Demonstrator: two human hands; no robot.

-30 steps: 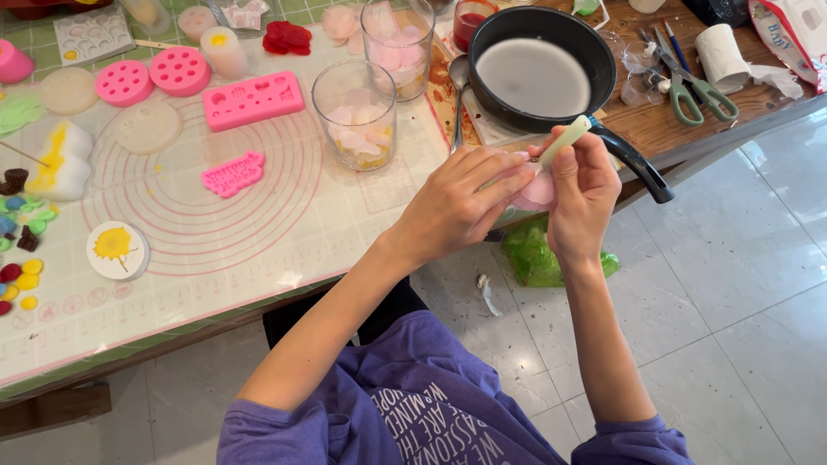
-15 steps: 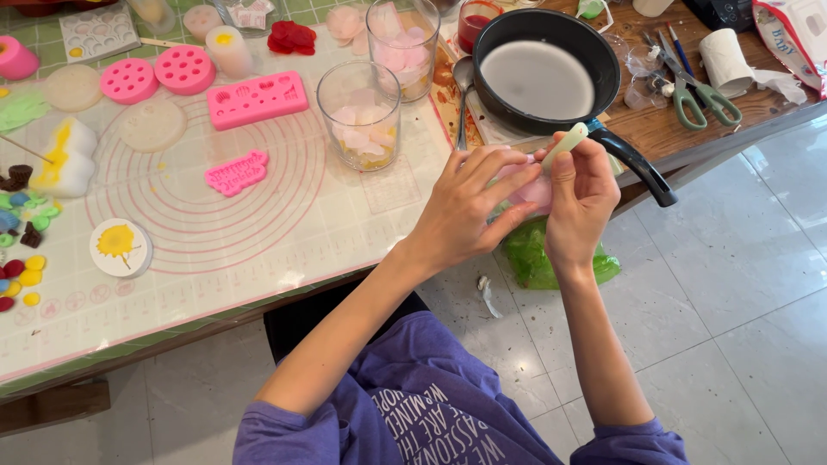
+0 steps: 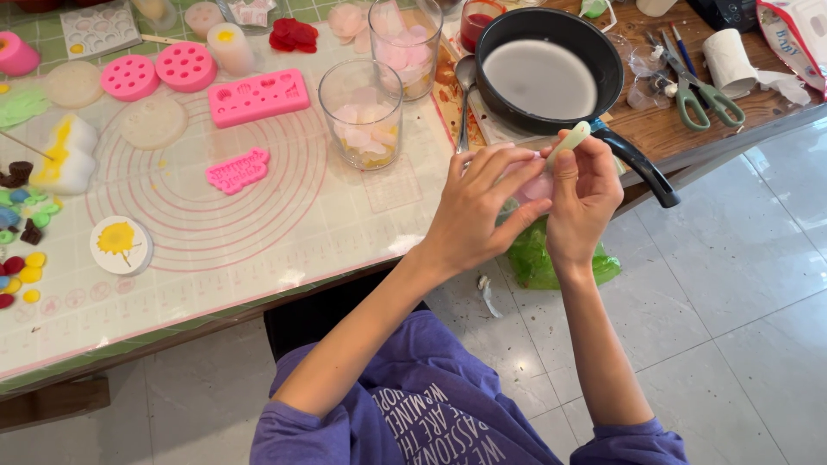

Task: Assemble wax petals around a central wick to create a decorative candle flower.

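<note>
My left hand (image 3: 482,207) and my right hand (image 3: 584,194) meet just off the table's near edge, in front of the black frying pan (image 3: 551,73). Together they hold a small pale pink piece (image 3: 536,186), mostly hidden by my fingers. My right hand also pinches a pale green stick-like tool (image 3: 568,143) whose tip points up toward the pan. Just left of my hands stands a clear glass (image 3: 362,112) with pink and white flakes in it.
A white silicone mat (image 3: 258,232) with ring marks covers the table, with pink moulds (image 3: 258,96), a sunflower disc (image 3: 121,244) and small coloured shapes (image 3: 21,271). Green-handled scissors (image 3: 693,90) and a paper roll (image 3: 728,60) lie right of the pan. A green bag (image 3: 538,258) is on the tiled floor.
Both hands stay together at the table's edge with the pink piece; the fingers have shifted slightly around it. Nothing on the table has moved.
</note>
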